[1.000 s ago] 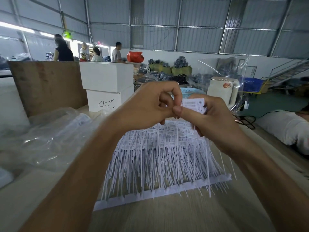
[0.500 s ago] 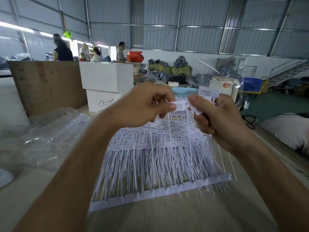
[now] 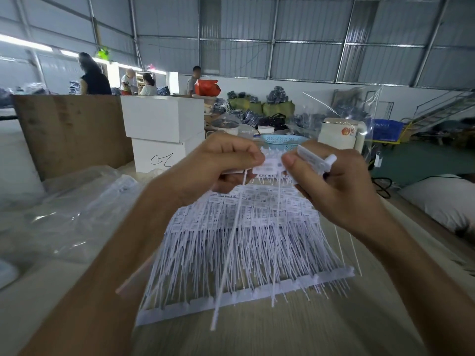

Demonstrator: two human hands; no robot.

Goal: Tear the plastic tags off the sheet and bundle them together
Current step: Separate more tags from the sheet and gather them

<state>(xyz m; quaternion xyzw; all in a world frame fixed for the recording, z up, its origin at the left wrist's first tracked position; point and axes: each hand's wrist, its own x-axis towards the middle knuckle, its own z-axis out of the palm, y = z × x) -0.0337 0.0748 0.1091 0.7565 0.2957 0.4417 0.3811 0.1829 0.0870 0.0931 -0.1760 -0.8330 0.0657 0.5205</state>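
Plainly, the tearing step is in hand. To the left lies crumpled clear plastic wrap (image 3: 77,214) on the wooden table (image 3: 282,337), with two stacked white boxes (image 3: 164,132) behind it. The person's left hand (image 3: 218,165) is curled and pinches the head of one tag (image 3: 270,165), whose thin tail hangs down over the sheet. The sheet of plastic tags (image 3: 244,247) is held up between both hands, sloping toward the onlooker, its bottom strip (image 3: 231,296) just above the table. The right hand (image 3: 334,183) is closed around a small bundle of torn tags (image 3: 313,160), its thumb pressed against the same tag head. Most of the sheet appears still unpicked, so the task seems far from finished. The next move likely calls for a short pull to separate this tag, then laying it square onto the bundle without loosening that grip.
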